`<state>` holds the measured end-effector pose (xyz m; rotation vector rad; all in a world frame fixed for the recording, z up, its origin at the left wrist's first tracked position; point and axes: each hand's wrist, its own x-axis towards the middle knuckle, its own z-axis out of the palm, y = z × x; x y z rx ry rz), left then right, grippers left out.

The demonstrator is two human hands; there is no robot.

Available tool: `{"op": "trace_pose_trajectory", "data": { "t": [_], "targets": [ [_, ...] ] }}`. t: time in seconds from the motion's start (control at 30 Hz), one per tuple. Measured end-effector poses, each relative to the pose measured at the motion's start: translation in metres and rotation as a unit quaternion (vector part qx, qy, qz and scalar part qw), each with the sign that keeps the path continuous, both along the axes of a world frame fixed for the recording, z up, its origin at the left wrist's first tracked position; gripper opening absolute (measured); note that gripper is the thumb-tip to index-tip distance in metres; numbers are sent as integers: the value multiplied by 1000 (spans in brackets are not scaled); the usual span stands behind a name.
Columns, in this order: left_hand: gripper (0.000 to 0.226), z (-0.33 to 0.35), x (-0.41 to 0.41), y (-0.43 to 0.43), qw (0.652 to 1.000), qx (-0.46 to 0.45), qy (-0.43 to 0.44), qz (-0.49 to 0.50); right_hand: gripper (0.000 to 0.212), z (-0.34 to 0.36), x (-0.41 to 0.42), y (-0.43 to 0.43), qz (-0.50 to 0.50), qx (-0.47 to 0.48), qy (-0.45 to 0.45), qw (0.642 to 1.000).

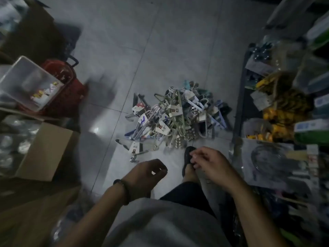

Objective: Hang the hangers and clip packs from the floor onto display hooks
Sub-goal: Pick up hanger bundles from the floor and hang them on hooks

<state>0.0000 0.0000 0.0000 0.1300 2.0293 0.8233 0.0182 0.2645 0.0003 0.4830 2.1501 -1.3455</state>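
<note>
Fingers of the left hand and right hand curl loosely, holding nothing. Tangled pile of hangers and clip packs lies on the floor at twelve o'clock; interlocked hooks could drag neighbours up.

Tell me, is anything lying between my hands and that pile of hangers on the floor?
Nothing visible blocks the way. Bare floor tile separates the left hand and right hand from the hanger pile. Your sandalled foot sits below the right hand, short of the pile.
</note>
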Motion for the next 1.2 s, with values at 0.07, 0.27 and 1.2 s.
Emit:
{"op": "trace_pose_trajectory", "data": {
  "t": [0.07,0.27,1.2],
  "targets": [
    [26,-14,-35,25,998,-7,-27,50,11,-18,-46,23,16,-5,-34,999],
    [27,-97,-143,89,991,-23,-36,129,18,-114,-196,87,80,10,-102,991],
    [39,-580,-323,173,895,7,-68,440,26,-591,-366,72,-80,0,-152,985]
  ]
}}
